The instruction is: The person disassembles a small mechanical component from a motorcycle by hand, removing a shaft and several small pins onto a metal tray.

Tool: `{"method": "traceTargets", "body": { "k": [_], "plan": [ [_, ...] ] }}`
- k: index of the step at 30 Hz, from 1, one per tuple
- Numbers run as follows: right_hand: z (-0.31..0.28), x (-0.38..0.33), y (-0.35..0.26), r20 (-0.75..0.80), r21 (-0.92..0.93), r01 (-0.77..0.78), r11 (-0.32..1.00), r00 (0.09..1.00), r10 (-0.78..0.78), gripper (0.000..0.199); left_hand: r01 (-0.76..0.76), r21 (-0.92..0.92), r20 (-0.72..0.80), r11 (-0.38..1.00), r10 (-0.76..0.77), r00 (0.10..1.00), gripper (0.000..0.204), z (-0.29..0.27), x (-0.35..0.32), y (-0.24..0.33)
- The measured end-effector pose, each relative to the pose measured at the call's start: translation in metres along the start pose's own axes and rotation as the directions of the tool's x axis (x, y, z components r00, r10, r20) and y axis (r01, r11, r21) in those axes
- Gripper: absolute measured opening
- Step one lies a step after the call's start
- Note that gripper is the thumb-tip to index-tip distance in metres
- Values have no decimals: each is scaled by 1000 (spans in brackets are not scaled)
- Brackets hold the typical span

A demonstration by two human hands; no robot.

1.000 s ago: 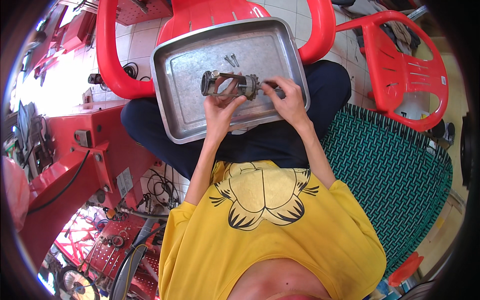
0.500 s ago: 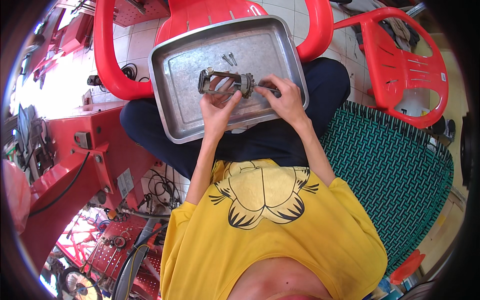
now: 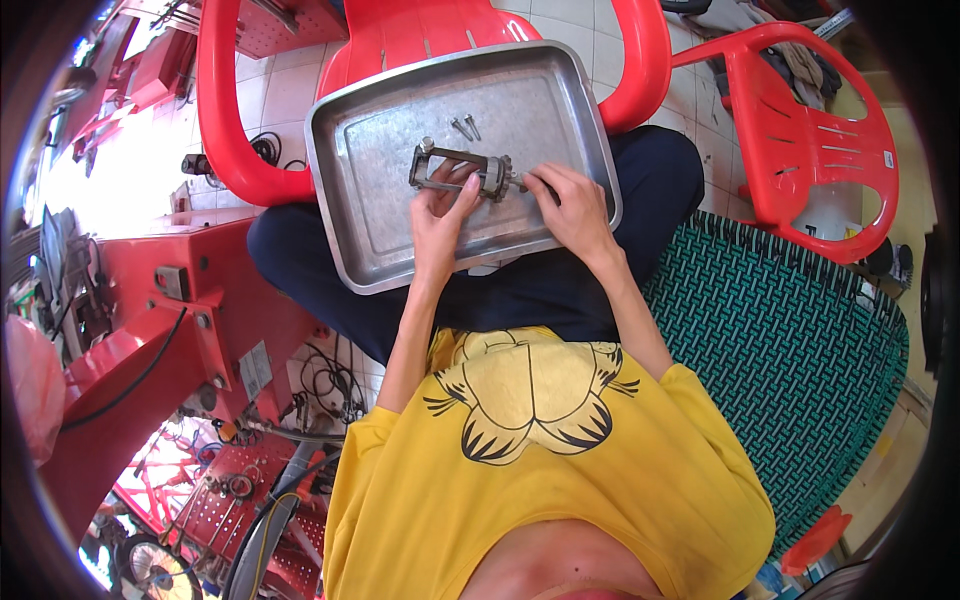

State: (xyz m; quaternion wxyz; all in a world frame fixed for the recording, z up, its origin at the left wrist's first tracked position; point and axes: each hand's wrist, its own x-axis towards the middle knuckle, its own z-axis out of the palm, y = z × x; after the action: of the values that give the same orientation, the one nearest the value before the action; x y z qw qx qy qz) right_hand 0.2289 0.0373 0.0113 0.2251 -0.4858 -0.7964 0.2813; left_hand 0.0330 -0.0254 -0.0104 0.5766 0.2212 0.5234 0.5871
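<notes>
Gripping: left hand [image 3: 437, 218], curled round dark metal assembly [image 3: 493, 178] over tray [image 3: 545, 105]; right hand [image 3: 572, 205], fingertips drawn together at toothed end [image 3: 506, 176], anything pinched too small to tell; hazard: slack left grip could drop assembly among screws [image 3: 465, 128].

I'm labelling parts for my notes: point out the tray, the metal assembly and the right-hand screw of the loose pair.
Tray [image 3: 545, 110], head view: on its floor, upper right.
Metal assembly [image 3: 493, 176], head view: on its thick cylindrical end.
Right-hand screw [image 3: 472, 128], head view: on its shank.
</notes>
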Motion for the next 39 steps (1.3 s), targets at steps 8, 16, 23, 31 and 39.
{"method": "traceTargets", "body": {
  "k": [8, 16, 23, 31, 39],
  "plan": [
    [-1, 1, -1, -1, 36, -14, 999, 1000, 14, 18, -3, 38, -10, 999, 3, 1000, 55, -3, 4, -6],
    [1, 0, 0, -19, -10, 28, 1000, 999, -28, 17, 7, 221, -61, 975, 6, 998, 51, -7, 9, -21],
    [2, 1, 2, -1, -21, 25, 999, 1000, -25, 17, 64, 439, -98, 896, -22, 995, 47, -9, 11, -19],
    [3, 1, 4, 19, -30, 27, 999, 999, -27, 18, 84, 588, -68, 805, -54, 996, 47, -5, -4, -1],
    [5, -1, 13, -4, 25, 11, 1000, 1000, -11, 24, -38, 933, -126, 359, 423, 897, 44, -25, -7, 42]
  ]
}}
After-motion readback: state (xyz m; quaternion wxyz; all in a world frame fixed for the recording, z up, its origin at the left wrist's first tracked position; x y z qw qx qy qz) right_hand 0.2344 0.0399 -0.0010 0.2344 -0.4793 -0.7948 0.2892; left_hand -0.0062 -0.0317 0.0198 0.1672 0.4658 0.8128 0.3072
